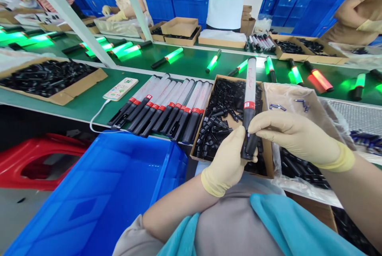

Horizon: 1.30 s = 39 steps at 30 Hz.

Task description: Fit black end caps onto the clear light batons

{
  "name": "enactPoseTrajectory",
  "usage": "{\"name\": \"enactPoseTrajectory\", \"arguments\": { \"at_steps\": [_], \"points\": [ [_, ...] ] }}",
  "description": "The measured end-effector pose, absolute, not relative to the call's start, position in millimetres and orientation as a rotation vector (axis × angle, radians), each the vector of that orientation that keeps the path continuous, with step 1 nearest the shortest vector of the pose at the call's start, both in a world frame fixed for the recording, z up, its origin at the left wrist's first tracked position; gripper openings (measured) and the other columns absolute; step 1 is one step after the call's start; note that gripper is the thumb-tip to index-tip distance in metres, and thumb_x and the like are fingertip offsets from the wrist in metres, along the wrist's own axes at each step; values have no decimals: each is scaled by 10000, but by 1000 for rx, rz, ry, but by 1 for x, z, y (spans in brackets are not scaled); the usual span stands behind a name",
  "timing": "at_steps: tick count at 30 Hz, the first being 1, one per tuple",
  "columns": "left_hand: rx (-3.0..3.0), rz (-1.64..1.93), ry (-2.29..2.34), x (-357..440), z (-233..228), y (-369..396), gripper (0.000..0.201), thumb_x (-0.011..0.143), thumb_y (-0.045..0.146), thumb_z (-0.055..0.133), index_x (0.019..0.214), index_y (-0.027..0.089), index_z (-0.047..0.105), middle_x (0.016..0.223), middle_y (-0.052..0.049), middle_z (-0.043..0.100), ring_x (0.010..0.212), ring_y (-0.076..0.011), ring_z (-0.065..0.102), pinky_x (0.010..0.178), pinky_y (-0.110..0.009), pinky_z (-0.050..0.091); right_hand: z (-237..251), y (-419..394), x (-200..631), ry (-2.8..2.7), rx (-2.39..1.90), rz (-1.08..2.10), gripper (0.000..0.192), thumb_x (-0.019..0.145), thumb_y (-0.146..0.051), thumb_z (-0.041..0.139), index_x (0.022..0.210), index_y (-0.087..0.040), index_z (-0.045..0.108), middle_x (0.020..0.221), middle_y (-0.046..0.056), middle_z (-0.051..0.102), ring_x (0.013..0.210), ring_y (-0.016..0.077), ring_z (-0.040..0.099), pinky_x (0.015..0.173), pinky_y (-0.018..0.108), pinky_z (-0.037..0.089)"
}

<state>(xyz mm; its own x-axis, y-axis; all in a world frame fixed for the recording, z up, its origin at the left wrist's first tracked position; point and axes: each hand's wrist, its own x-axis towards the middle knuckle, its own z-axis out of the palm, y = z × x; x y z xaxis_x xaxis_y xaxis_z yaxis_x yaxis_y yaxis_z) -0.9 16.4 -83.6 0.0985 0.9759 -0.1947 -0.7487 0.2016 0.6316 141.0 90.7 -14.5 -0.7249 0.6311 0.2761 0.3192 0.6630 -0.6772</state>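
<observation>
**Ana:** Hands first: the left hand [227, 159] is wrapping around the black grip end of a light wand [249, 104], thumb lying up along the handle, and the right hand [291, 134] is closing over the same handle from the other side, fingers curling across just below the red band.

**Ben:** So both gloved hands are clamping one wand, neither spread wide. It is standing nearly upright, the pale tube pointing away from the person and rising over the cardboard box [266, 160] of small black parts.

**Ana:** Right, and the grip end is sitting between the two palms, low and close to the body. For my money, the handle work is going best if the left hand is doing the steadying while the right is doing the turning or pressing, keeping the tube in line so nothing is binding.

**Ben:** Agreed, and keeping fingers off the pale tube seems wise.

**Ana:** Just left of the box, a row of finished wands [167, 106] is lying side by side on the green tabletop [86, 102], black handles toward the person. A white remote-like gadget [120, 88] is lying beside them, its cord trailing off the edge.

**Ben:** Nearer in, a blue crate [98, 192] is sitting below the tabletop edge, and farther off green-glowing wands [212, 63] are resting on the belt, well apart from the hands.
</observation>
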Motion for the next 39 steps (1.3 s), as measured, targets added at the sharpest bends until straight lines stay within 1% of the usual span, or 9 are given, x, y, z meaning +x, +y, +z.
{"name": "enactPoseTrajectory", "arguments": {
  "at_steps": [12, 18, 21, 25, 28, 31, 33, 36, 39],
  "points": [
    [436, 1317, 605, -1, -84, 18, 450, 889, 598, 672, 872, 151, 626, 686, -12, 570, 601, -114, 531, 516, -202, 454, -18, 91, 149, -2482, -506, 594, 162, 965, -141, 570, 995, -229, 702, 968, 15, 749, 891, 127, 715, 815, 237, 590],
    [355, 1339, 554, -3, -80, 21, 367, 924, 513, 671, 1003, 154, 674, 761, -8, 592, 602, -88, 531, 521, -178, 449, -30, 80, 142, -2461, -586, 208, 372, 938, -207, 632, 1307, -259, 633, 1317, 111, 568, 1116, 221, 629, 968, 390, 564],
    [341, 1326, 544, -5, -81, 22, 404, 949, 549, 617, 978, 151, 677, 736, -4, 585, 558, -76, 522, 486, -168, 421, -40, 75, 141, -2366, -787, 153, 641, 876, -341, 733, 1461, -225, 499, 1296, 144, 521, 1198, 288, 571, 1022, 467, 537],
    [415, 1332, 573, -7, -85, 22, 343, 889, 490, 726, 924, 158, 652, 786, 8, 599, 541, -54, 517, 474, -159, 401, -51, 70, 143, -2283, -1037, 341, 767, 865, -378, 731, 1538, -225, 394, 1206, 117, 556, 1033, 243, 620, 877, 415, 587],
    [503, 1322, 627, -10, -85, 24, 254, 915, 385, 708, 845, 156, 625, 698, 23, 567, 511, -58, 493, 454, -165, 372, -51, 64, 145, -2099, -1181, 591, 592, 905, -420, 662, 1429, -218, 476, 1130, 97, 609, 863, 193, 650, 695, 339, 590],
    [560, 1419, 710, -15, -85, 28, 265, 964, 391, 633, 842, 156, 633, 703, 5, 605, 532, -74, 525, 507, -191, 432, -45, 55, 141, -2019, -1320, 864, 333, 946, -483, 572, 1129, -208, 607, 947, 71, 679, 780, 187, 675, 666, 324, 583],
    [543, 1513, 758, -18, -86, 33, 240, 968, 393, 627, 908, 164, 665, 810, -26, 675, 650, -105, 616, 624, -224, 510, -43, 52, 133, -2090, -1321, 1083, 302, 956, -483, 546, 1084, -222, 628, 931, 62, 707, 841, 198, 698, 748, 341, 591],
    [495, 1609, 772, -24, -89, 42, 257, 957, 420, 643, 1069, 195, 700, 1089, -75, 733, 959, -187, 697, 858, -313, 558, -51, 60, 112, -2089, -1254, 1273, 391, 928, -394, 582, 1286, -238, 575, 1058, 57, 710, 959, 200, 698, 842, 357, 578],
    [540, 1638, 826, -34, -94, 48, 358, 954, 466, 638, 1220, 233, 700, 1338, -94, 681, 1259, -251, 616, 1076, -384, 481, -60, 80, 86, -1988, -1146, 1463, 379, 897, -388, 606, 1221, -197, 555, 874, 21, 663, 802, 175, 666, 737, 333, 555]
  ]
}}
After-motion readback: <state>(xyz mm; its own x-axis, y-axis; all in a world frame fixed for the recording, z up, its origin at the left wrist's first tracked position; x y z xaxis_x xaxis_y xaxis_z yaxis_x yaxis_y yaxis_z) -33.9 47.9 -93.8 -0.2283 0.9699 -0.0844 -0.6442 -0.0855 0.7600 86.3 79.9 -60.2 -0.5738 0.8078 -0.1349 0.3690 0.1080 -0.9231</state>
